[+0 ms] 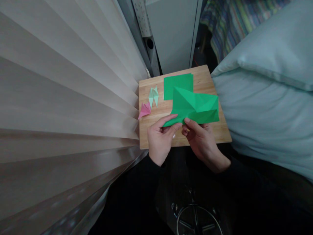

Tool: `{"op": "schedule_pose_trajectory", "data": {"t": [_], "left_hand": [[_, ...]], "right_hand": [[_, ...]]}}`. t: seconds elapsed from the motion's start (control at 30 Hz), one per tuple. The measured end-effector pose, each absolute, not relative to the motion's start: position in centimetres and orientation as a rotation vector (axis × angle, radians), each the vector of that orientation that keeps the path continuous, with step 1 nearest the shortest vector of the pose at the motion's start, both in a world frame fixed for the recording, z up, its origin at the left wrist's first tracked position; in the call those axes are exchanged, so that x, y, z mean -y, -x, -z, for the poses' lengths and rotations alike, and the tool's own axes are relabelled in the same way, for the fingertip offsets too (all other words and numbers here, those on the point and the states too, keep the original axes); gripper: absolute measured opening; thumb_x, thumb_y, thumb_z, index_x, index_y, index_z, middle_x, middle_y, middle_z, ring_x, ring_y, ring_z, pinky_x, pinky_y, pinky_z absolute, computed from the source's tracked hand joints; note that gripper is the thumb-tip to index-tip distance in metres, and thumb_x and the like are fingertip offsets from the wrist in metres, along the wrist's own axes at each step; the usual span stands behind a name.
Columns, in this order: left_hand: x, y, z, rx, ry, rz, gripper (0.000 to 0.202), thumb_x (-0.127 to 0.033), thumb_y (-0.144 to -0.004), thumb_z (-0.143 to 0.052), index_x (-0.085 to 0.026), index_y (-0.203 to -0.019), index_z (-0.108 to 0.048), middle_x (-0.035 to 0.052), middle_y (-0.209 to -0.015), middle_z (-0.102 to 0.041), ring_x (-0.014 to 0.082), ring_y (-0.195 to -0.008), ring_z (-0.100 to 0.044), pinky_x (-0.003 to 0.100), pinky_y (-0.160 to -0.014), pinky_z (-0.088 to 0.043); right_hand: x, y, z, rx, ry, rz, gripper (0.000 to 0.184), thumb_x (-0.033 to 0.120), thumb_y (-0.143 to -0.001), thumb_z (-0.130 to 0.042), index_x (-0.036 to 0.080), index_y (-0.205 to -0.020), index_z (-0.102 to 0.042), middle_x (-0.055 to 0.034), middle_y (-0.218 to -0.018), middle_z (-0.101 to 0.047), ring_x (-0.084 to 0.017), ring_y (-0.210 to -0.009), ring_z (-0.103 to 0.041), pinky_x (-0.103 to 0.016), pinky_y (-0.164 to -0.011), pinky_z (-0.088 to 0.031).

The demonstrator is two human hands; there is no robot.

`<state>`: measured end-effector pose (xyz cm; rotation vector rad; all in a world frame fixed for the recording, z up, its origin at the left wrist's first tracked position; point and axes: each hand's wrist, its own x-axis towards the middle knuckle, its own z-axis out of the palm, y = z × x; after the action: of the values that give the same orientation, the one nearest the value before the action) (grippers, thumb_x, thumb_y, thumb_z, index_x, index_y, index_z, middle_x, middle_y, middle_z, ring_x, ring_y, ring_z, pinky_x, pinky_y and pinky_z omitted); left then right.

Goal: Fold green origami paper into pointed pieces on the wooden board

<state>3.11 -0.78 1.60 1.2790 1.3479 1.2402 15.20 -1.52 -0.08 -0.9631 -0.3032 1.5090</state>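
Observation:
A creased sheet of green origami paper (184,102) is held up over the small wooden table, partly unfolded. My left hand (161,137) pinches its lower left edge between thumb and fingers. Close beside it, my right hand (201,137) grips the bottom edge, thumb on top and fingers curled beneath. Behind the held sheet lies a flat stack of green paper (178,81), partly covered by it. To the left rest pale green folded paper pieces (153,96) and a pink folded paper piece (145,110).
The wooden tabletop (176,141) is small. A pleated curtain (73,98) hangs against its left side, and pale blue bedding (259,107) borders its right. A light cabinet (173,36) stands behind. Below is a wheeled chair base (195,218).

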Motion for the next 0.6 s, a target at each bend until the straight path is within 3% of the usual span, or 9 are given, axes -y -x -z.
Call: {"op": "schedule_pose_trajectory", "data": {"t": [0.17, 0.33, 0.47, 0.6], "left_hand": [[0.5, -2.9, -1.1, -1.323, -1.252, -1.202, 0.031, -0.039, -0.077, -0.089, -0.018, -0.099, -0.083, 0.0080, -0.097, -0.082, 0.0215, -0.085, -0.078, 0.037, -0.082, -0.067], [0.4, -2.7, -0.4, -1.347, -1.299, -1.237, 0.027, -0.035, -0.078, -0.089, -0.021, -0.100, -0.083, 0.0071, -0.099, -0.078, 0.0194, -0.092, -0.074, 0.034, -0.085, -0.063], [0.4, -2.6, -0.1, -1.415, -1.422, -1.365, 0.015, -0.033, -0.078, -0.089, -0.023, -0.088, -0.083, 0.0060, -0.104, -0.072, 0.0200, -0.104, -0.069, 0.035, -0.091, -0.059], [-0.4, -1.5, -0.4, -1.394, -1.434, -1.375, 0.010, -0.030, -0.084, -0.083, -0.021, -0.087, -0.081, 0.0045, -0.096, -0.075, 0.0184, -0.096, -0.071, 0.034, -0.091, -0.057]], "right_hand": [[1.5, -15.5, -0.2, 0.220, 0.963, -1.562, 0.028, 0.030, -0.064, -0.092, 0.022, -0.068, -0.066, 0.0057, -0.064, -0.059, -0.009, -0.058, -0.049, -0.023, -0.049, -0.038], [1.3, -15.6, -0.3, 0.248, 0.968, -1.556, 0.031, 0.032, -0.066, -0.092, 0.023, -0.067, -0.063, 0.0065, -0.063, -0.056, -0.009, -0.056, -0.048, -0.023, -0.048, -0.037], [1.3, -15.5, -0.1, 0.214, 0.963, -1.567, 0.033, 0.035, -0.066, -0.094, 0.023, -0.066, -0.063, 0.0067, -0.061, -0.056, -0.009, -0.056, -0.050, -0.022, -0.047, -0.039], [2.5, -14.8, -0.2, 0.318, 1.003, -1.682, 0.033, 0.050, -0.072, -0.089, 0.023, -0.073, -0.070, 0.0030, -0.070, -0.065, -0.010, -0.055, -0.053, -0.023, -0.044, -0.036]]}}
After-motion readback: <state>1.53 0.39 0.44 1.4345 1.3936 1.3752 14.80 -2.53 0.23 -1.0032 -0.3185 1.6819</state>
